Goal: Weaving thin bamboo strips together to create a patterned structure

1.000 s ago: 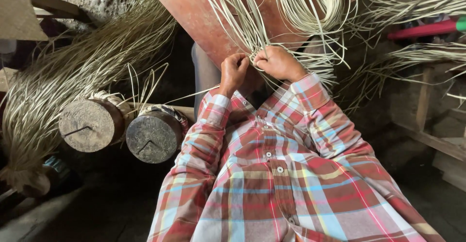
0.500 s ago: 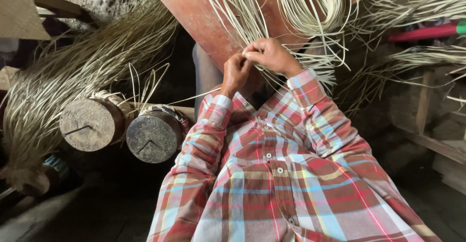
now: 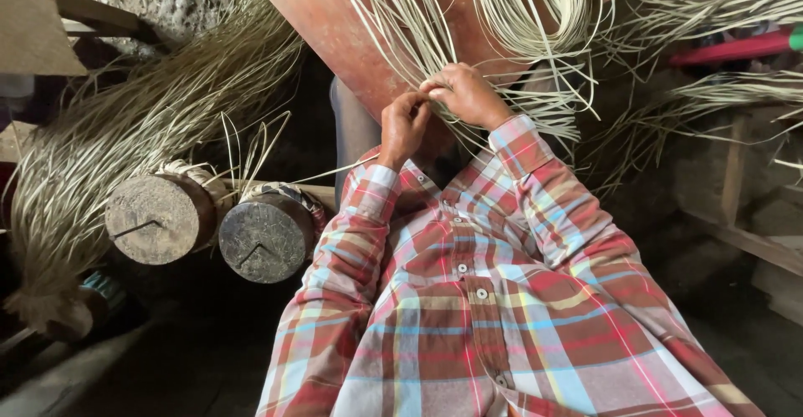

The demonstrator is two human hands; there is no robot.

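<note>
Can't see fingertips of my left hand or right hand, buried in straw strands. Strands and wooden board cut off at top edge. Red-green object cut off right.

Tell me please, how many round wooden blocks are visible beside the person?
2. One round wooden block lies at the left under the pale straw bundle; the second wooden block lies just right of it, next to the plaid sleeve. Straw may hide others.
</note>
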